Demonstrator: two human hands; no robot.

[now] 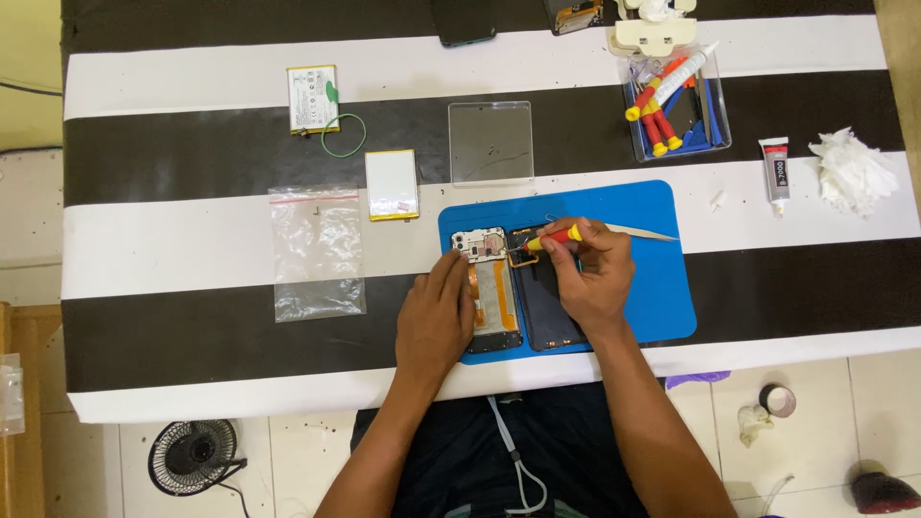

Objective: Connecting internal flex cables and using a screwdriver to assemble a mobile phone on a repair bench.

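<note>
An opened phone body (489, 288) is pinned flat on the blue work mat (643, 288) at frame centre by the left hand (436, 321), fingers spread and pressed on its left edge, nothing gripped. A red-and-yellow screwdriver (550, 239) is pinched in the right hand (590, 273), tip angled left and down near the top of the dark back cover (542, 307), which is laid just beside the phone body, on its right. Light-coloured tweezers (643, 231) are seen sticking out from behind the right hand, towards the right; whether they are held cannot be told. Upper centre, a clear plastic sheet (490, 142) is laid on the striped table (192, 245). Upper left, two flat batteries (313, 98) (391, 184) are placed apart, and a green wire loop (343, 135) is seen by the first. Left of centre, a clear zip bag (318, 251) is laid flat. Upper right, a clear tool tray (676, 105) with more screwdrivers is seen, then a glue tube (775, 171) and crumpled tissue (851, 173).
</note>
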